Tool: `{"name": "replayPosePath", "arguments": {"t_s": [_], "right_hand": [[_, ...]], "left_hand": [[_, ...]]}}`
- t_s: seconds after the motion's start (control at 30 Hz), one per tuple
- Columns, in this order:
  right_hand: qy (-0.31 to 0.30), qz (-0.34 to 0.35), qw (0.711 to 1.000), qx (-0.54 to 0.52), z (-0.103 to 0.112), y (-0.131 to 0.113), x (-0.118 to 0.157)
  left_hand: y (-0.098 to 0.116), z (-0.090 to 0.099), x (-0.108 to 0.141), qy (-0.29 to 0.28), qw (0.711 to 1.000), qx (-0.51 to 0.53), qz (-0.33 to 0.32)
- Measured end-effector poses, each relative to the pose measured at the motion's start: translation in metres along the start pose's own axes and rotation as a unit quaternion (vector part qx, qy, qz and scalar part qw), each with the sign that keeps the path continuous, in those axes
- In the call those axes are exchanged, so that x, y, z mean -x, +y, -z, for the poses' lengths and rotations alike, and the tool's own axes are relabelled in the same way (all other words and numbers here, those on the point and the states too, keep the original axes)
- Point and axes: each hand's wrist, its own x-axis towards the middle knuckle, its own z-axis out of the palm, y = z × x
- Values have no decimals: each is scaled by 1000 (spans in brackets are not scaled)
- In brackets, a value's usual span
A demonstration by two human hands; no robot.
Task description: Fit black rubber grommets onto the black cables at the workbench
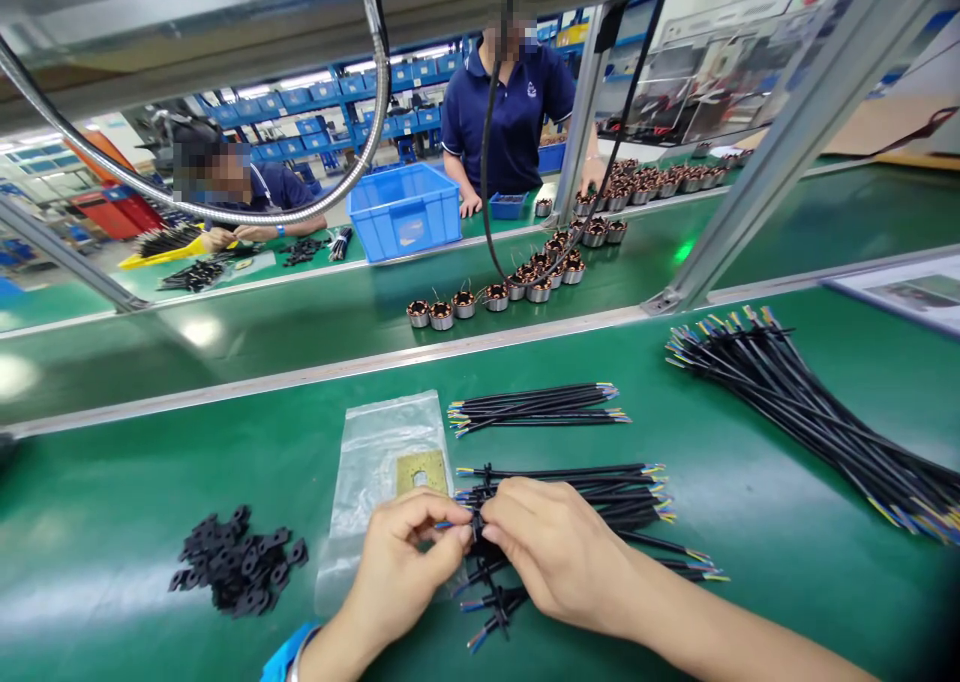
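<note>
My left hand (401,557) pinches thumb and forefinger together at the end of a black cable, where a bit of blue wire shows. Pressed close beside it, my right hand (559,552) is closed on the same cable at a small black fitting (477,524). The fingertips hide much of the fitting. Under and around the right hand lie black cables (622,484) with coloured wire ends, several carrying black fittings near their left ends. Left of my hands is a clear plastic bag (364,472) with a brass-coloured square plate (421,470) on it.
A heap of small black rubber-like parts (240,562) lies at left. More cables (536,404) lie behind my hands, with a large bundle (810,412) at right. Beyond the metal rail stand copper-wound stators (495,297), a blue bin (405,212) and two people at work.
</note>
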Motion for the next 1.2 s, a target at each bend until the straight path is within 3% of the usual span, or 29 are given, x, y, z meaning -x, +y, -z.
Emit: {"name": "replayPosePath", "arguments": {"t_s": [0.13, 0.47, 0.6, 0.7, 0.83, 1.0, 1.1, 1.2], "right_hand": [[-5, 6, 1000, -3, -3, 3, 1], [-28, 4, 1000, 4, -6, 3, -3], [-32, -8, 999, -19, 2, 14, -4], [-22, -54, 998, 0, 9, 35, -4], [-55, -102, 992, 47, 6, 60, -3], [-66, -101, 991, 49, -5, 57, -4], [-75, -92, 992, 52, -2, 47, -5], [-104, -77, 990, 57, 3, 45, -6]], "left_hand": [[4, -1, -1, 19, 994, -87, -57], [4, -6, 3, 50, 987, -131, -72], [10, 0, 0, 15, 985, -162, -62], [22, 27, 2, -46, 976, -211, -37], [28, 85, 19, -95, 923, -374, -13], [-14, 147, 45, -15, 851, -523, 48], [-42, 163, 55, -5, 829, -555, 65], [-55, 165, 58, -13, 837, -540, 81]]}}
